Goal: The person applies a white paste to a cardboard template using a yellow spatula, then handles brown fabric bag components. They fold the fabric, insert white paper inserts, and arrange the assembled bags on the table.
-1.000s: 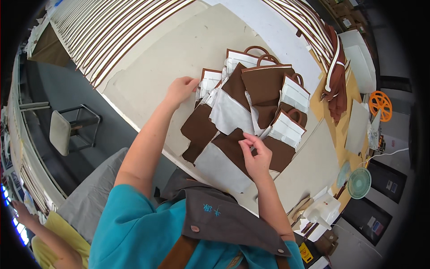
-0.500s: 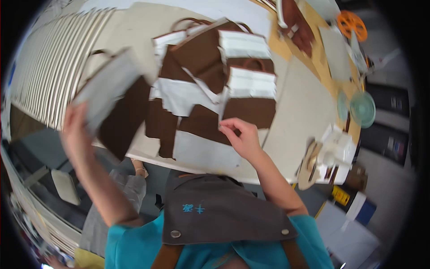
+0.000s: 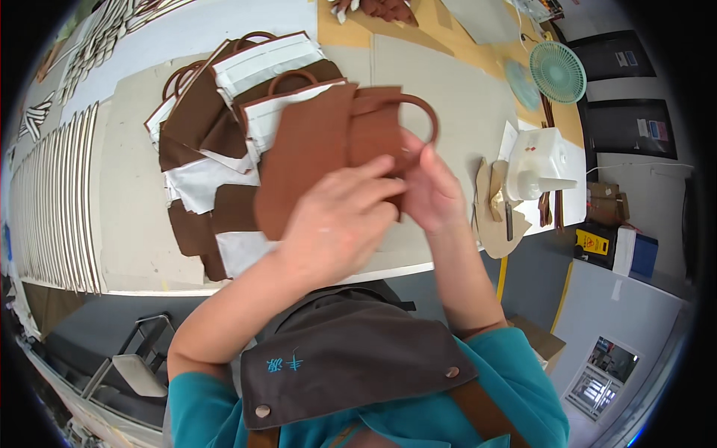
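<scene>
- The right hand [image 3: 435, 190] grasps a brown panel [image 3: 306, 157] by its edge near the handle [image 3: 433, 122].
- The left hand [image 3: 336, 220] lies over the panel, blurred; whether it grips, I cannot tell.
- The panel is above the tabletop [image 3: 463, 89], overlapping the pile's [image 3: 198, 116] right side in view.
- Handles look already attached; the panel's sides seem not yet joined.

A pale worktable [image 3: 441, 97] spans the upper and middle frame under bright light. At lower left, a metal-framed chair [image 3: 140, 375] with a light seat stands on the grey floor [image 3: 112, 321]. A yellow stripe [image 3: 562, 299] runs at lower right, near a pale panel [image 3: 635, 313] with a paned window [image 3: 597, 388]. Dark rectangular panels [image 3: 627, 125] fill the upper right.
</scene>
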Demonstrator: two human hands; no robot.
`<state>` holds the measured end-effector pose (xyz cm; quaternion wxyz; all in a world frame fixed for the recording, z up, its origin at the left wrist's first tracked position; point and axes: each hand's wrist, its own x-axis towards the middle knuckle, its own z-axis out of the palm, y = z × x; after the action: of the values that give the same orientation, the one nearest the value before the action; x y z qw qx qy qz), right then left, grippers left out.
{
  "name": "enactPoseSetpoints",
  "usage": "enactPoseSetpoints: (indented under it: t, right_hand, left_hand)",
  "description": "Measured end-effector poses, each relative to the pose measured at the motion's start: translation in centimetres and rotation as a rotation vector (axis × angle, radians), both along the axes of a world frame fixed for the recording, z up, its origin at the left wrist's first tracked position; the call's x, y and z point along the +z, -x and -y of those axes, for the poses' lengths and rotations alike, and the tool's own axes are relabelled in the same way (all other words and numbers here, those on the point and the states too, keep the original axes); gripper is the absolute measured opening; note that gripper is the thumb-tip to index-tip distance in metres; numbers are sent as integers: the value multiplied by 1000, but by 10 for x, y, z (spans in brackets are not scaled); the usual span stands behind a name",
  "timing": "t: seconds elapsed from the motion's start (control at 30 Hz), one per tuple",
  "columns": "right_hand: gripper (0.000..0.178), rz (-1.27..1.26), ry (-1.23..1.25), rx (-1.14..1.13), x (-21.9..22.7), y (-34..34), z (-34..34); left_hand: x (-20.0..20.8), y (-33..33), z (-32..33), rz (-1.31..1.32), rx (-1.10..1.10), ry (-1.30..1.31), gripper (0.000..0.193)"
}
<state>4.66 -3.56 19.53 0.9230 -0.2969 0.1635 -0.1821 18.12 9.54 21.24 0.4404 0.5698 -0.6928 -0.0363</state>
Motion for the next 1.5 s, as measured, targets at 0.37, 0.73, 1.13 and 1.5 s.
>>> enactPoseSetpoints:
  t: [0.37, 0.73, 1.13, 1.5]
  right_hand:
    - [22, -984, 219, -201, -155, 225, 50]
    - [26, -1144, 550, -117, -165, 218, 58]
    - [28, -1166, 420, -45, -158, 216, 69]
    - [27, -1134, 793, -291, -150, 184, 142]
  left_hand:
    - [-138, 143, 54, -66, -195, -347, 13]
    - [-193, 131, 63, 116, 78, -470, 59]
    - [-181, 105, 89, 226, 39, -626, 94]
    - [-184, 146, 101, 169, -116, -418, 45]
